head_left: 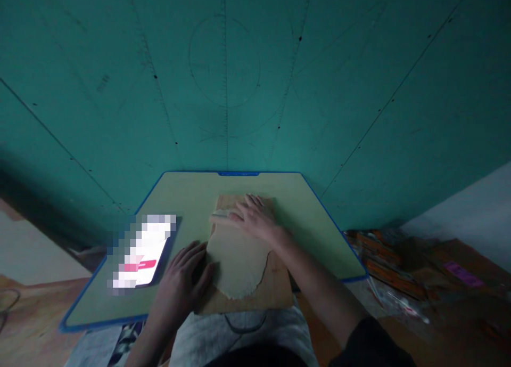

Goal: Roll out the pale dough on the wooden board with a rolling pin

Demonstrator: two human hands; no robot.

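Observation:
A flat, pale sheet of dough (237, 260) with a ragged edge lies on a wooden board (279, 292). Across its far end runs a pale, rod-like strip (222, 218); whether that is a folded dough edge or a thin rolling pin I cannot tell. My right hand (255, 218) lies palm down over the strip's right part and the far side of the dough, its fingers spread. At the board's left side rests my left hand (186, 276), thumb apart from the fingers and against the dough's left edge.
The board sits on a small blue-edged table (319, 239). A lit phone (146, 252), partly pixelated, lies to the left. Beyond stands a green wall (247, 90) with drawn lines. Cardboard and plastic-wrapped packages (399, 271) are on the floor at right.

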